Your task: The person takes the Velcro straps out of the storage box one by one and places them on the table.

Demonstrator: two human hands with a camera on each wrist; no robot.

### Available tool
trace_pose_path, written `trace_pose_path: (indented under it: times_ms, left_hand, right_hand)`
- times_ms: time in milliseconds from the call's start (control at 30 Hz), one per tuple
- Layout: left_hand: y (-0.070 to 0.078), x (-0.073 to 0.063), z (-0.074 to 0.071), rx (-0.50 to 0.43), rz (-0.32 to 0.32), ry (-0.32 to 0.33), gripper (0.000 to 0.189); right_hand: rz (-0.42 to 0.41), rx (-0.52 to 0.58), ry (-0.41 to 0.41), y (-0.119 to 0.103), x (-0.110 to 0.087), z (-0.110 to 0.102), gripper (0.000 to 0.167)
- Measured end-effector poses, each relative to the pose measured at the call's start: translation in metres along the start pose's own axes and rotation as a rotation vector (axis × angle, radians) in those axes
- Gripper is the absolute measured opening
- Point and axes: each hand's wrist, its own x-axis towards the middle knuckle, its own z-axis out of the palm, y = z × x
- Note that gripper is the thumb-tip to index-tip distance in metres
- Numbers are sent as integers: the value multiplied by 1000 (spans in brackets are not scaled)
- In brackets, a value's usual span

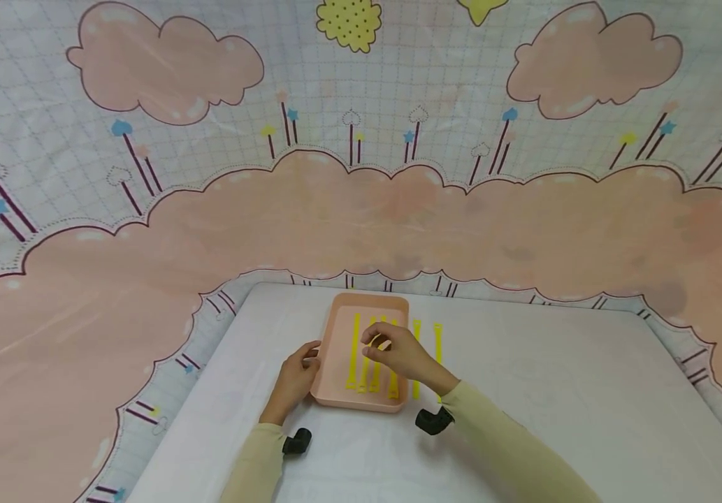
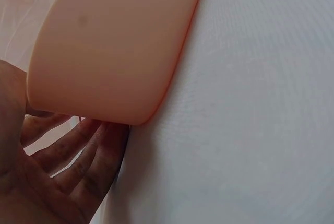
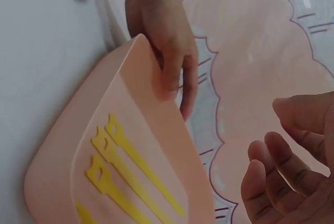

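Note:
A peach-coloured tray (image 1: 361, 402) lies on the white table, with my left hand (image 1: 294, 384) at its left side. The thumb rests at the rim and the other fingers (image 2: 68, 148) lie along the outer wall. Several flat yellow toy saws (image 1: 352, 356) lie lengthwise inside, their handles toward me. My right hand (image 1: 401, 349) hovers over the tray's right half, partly covering the saws. Nothing shows between its loosely bent fingers (image 3: 279, 148) and thumb in the right wrist view.
Two more long yellow pieces, one of them a far-right strip (image 1: 439, 342), lie on the table (image 1: 556, 391) beside the tray's right edge. The right forearm passes over their near ends. A patterned cloth (image 1: 461, 223) with clouds rises behind the table.

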Motion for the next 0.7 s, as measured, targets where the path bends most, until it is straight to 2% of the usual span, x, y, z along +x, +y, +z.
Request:
trace_pose_path:
  times_ms: [233, 467, 700]
  left_hand:
    - [2, 0, 0, -3, -7, -6, 41]
    - [1, 1, 0, -1, -8, -3, 41]
    - [-3, 4, 1, 0, -5, -9, 41]
  right_hand:
    - [-72, -179, -67, -4, 11, -1, 22]
    - [-109, -332, -129, -7, 25, 3, 23]
    - [-131, -438, -191, -6, 40, 6, 24]
